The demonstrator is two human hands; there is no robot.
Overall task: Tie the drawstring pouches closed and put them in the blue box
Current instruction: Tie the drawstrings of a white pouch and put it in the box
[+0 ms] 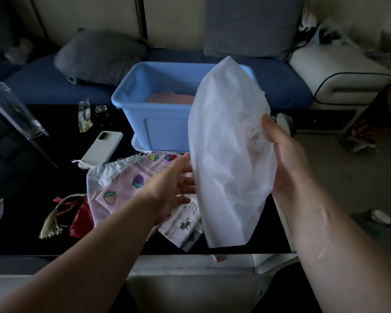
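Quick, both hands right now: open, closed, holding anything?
Left hand: open, fingers straight, beside the white pouch, holding nothing.
Right hand: closed on the white pouch, gripping its bunched fabric.

Dim light. A glossy black low table (20, 240) is set before a blue-cushioned sofa (54, 86); a grey fabric pillow (99, 57) is laid there. Beige floor (348, 177) is seen on the right.
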